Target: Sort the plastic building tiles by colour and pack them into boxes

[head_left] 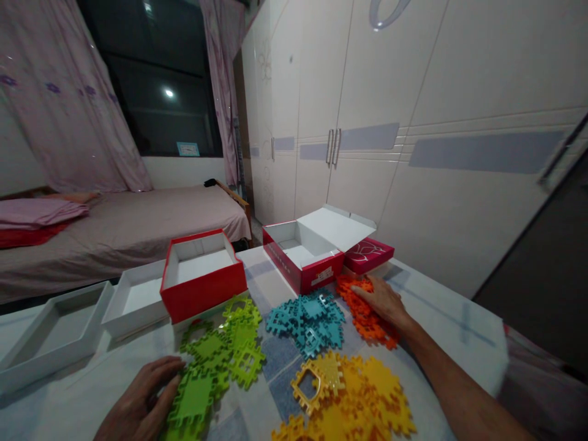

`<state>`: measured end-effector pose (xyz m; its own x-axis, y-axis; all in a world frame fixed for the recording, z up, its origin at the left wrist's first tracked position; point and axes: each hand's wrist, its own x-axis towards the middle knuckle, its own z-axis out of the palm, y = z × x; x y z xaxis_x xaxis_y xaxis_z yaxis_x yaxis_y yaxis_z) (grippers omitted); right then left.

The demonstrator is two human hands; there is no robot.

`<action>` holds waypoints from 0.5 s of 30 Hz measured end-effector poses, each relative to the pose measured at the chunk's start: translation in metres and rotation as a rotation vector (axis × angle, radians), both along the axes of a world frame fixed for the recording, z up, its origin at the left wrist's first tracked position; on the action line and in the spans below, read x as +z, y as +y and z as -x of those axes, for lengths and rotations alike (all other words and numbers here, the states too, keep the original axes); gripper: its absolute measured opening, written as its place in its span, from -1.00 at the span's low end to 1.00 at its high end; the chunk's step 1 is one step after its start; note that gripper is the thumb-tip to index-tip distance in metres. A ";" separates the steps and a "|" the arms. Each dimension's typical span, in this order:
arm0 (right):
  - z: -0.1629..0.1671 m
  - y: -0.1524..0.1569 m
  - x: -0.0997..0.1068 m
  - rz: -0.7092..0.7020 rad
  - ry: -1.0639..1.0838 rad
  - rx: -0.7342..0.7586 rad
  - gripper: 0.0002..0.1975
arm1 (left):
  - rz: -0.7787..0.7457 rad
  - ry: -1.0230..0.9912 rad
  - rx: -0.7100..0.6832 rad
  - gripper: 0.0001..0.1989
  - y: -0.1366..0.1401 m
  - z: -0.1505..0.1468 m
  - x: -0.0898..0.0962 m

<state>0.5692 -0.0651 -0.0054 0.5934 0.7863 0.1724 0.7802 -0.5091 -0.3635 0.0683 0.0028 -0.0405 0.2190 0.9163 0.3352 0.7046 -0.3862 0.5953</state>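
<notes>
At the left edge of a pile of green interlocking building pieces [210,346] rests my left hand [144,398], its fingers loosely bent and the thumb apart, with no piece visible in it. My right hand [384,301] lies over a pile of orange interlocking pieces [362,312], thumb stretched across the top; part of its fingers is hidden behind the hand. Between the hands are a pile of teal pieces [307,321] and, nearer me, a large pile of yellow pieces [362,398]. The pieces are flat with toothed edges, some with cut-out openings.
Behind the piles stand an open red box [204,303] and a magenta box [316,278] with its lid folded back. A magenta lid [369,254] lies beside it. Two shallow pale trays, one grey [89,334] and one white [135,324], sit left. Beyond are a bed [160,214] and wardrobe [362,92].
</notes>
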 end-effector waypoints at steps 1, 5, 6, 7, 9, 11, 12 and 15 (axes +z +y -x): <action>0.000 0.000 0.000 -0.011 -0.008 0.010 -0.37 | 0.002 0.006 0.003 -0.66 0.000 0.000 0.000; 0.008 -0.003 0.002 -0.115 -0.012 0.017 -0.39 | -0.006 -0.004 -0.005 -0.64 0.000 -0.001 0.000; 0.011 -0.004 0.003 -0.138 -0.011 0.011 -0.40 | -0.004 -0.002 -0.006 -0.64 0.000 -0.001 0.000; 0.013 -0.004 0.004 -0.159 -0.009 0.007 -0.42 | -0.002 0.001 -0.003 -0.63 0.000 -0.001 0.001; 0.017 -0.005 0.006 -0.207 0.008 0.009 -0.46 | 0.006 0.000 0.001 -0.62 -0.001 -0.001 0.002; 0.017 -0.005 0.008 -0.260 0.041 0.019 -0.53 | 0.013 -0.001 0.002 -0.62 -0.001 -0.002 0.003; 0.016 -0.005 0.008 -0.287 0.058 0.017 -0.55 | 0.012 0.000 0.004 -0.62 -0.001 -0.002 0.003; 0.011 -0.006 0.009 -0.376 0.084 -0.039 -0.57 | 0.015 0.004 0.009 -0.62 -0.002 -0.002 0.005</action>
<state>0.5586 -0.0706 0.0037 0.6460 0.6537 0.3942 0.7225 -0.3569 -0.5922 0.0706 0.0005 -0.0358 0.2115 0.9233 0.3206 0.7103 -0.3706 0.5984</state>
